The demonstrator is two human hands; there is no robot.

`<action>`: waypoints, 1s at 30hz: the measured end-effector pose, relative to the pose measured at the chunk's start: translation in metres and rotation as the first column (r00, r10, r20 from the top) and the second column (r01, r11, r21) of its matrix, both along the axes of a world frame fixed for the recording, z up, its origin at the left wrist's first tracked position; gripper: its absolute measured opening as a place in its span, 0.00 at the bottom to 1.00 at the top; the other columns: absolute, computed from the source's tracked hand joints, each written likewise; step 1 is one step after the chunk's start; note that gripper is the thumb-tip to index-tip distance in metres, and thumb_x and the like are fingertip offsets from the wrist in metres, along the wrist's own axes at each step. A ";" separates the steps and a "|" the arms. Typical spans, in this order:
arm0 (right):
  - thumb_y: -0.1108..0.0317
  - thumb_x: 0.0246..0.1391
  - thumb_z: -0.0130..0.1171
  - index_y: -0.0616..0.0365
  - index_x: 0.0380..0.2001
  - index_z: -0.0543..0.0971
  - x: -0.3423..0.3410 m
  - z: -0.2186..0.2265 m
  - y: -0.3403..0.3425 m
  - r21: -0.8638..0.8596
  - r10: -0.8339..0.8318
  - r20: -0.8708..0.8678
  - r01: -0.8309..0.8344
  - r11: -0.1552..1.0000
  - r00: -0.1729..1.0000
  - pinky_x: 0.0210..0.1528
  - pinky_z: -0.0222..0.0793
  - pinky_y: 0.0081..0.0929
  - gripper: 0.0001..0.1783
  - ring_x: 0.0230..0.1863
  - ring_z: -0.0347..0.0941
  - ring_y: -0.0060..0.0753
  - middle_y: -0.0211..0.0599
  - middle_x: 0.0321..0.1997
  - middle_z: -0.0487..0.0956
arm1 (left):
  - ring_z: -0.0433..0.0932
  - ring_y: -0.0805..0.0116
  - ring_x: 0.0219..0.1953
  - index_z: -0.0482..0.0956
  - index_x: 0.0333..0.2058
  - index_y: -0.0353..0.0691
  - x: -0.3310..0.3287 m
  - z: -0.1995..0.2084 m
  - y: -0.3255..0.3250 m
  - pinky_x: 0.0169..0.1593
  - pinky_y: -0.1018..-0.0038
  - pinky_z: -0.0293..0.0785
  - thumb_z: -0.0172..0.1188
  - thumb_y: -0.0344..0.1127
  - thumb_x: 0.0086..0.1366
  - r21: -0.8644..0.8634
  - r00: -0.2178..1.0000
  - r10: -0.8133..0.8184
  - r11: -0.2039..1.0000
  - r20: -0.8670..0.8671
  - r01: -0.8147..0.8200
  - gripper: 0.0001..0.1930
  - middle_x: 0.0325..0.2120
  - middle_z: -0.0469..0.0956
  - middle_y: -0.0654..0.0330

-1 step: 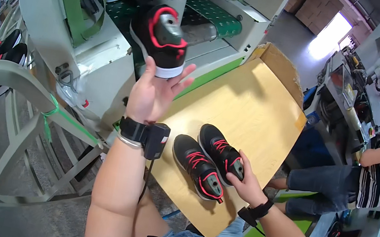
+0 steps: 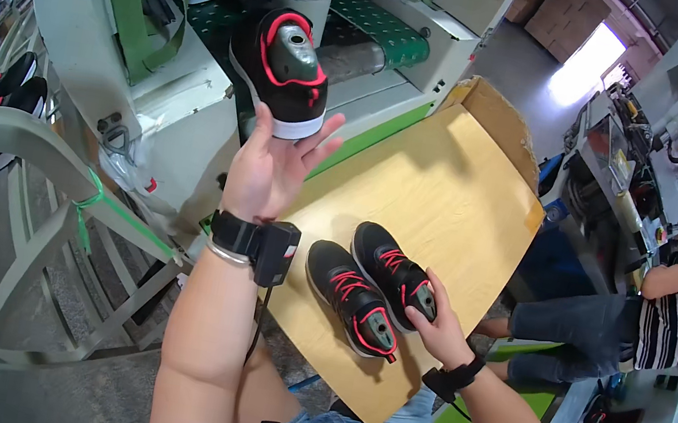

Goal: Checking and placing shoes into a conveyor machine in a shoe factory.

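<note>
Up in front of the machine, my left hand (image 2: 273, 166) holds a black sneaker (image 2: 283, 93) with red trim and a white sole. The palm is under its heel, the thumb to one side and the fingers spread to the other; part of the grip is hidden behind the shoe. A grey shoe last with a hole shows in its opening. On the board lie two similar sneakers side by side, a left one (image 2: 338, 281) and a right one (image 2: 385, 259), both with red laces and lasts inside. My right hand (image 2: 443, 326) grips the heel of the right one.
A pale machine with a green dotted conveyor belt (image 2: 387, 33) stands beyond the wooden board (image 2: 477, 190), which has a cardboard piece (image 2: 506, 123) at its far end. A curved metal rack (image 2: 20, 131) with more sneakers is left. Another person (image 2: 672, 312) works at right.
The sneaker in my left hand has tilted slightly, showing more of its opening. My right hand stays on the sneaker on the board.
</note>
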State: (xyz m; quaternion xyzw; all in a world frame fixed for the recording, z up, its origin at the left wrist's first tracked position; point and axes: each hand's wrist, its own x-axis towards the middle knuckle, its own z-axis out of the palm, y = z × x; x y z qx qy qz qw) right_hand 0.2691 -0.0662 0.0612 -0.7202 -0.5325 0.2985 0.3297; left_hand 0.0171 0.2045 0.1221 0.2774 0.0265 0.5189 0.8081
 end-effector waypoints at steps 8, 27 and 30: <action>0.66 0.63 0.60 0.64 0.63 0.70 0.039 0.074 0.093 0.295 -0.161 -0.307 0.255 0.921 0.938 0.62 0.66 0.26 0.28 0.57 0.72 0.27 0.37 0.57 0.76 | 0.66 0.49 0.66 0.62 0.66 0.38 -0.007 -0.008 -0.001 0.66 0.56 0.64 0.39 0.52 0.78 0.007 0.978 -0.111 0.994 -0.177 0.114 0.28 0.65 0.66 0.48; 0.65 0.52 0.66 0.48 0.70 0.62 -0.002 0.050 0.317 0.259 0.141 0.660 -0.399 0.879 0.738 0.74 0.52 0.49 0.43 0.74 0.45 0.75 0.74 0.75 0.35 | 0.65 0.55 0.67 0.56 0.70 0.38 0.062 -0.076 -0.066 0.69 0.64 0.57 0.51 0.53 0.73 0.291 0.463 -0.035 0.734 -0.886 0.613 0.35 0.64 0.69 0.48; 0.58 0.56 0.66 0.49 0.69 0.65 -0.035 0.049 0.216 -0.252 0.497 0.366 -0.430 0.867 0.787 0.74 0.51 0.47 0.38 0.78 0.40 0.64 0.59 0.79 0.33 | 0.67 0.47 0.65 0.70 0.62 0.38 0.072 -0.060 -0.099 0.69 0.60 0.56 0.50 0.61 0.67 0.208 0.155 0.150 0.464 -0.976 0.861 0.35 0.56 0.75 0.41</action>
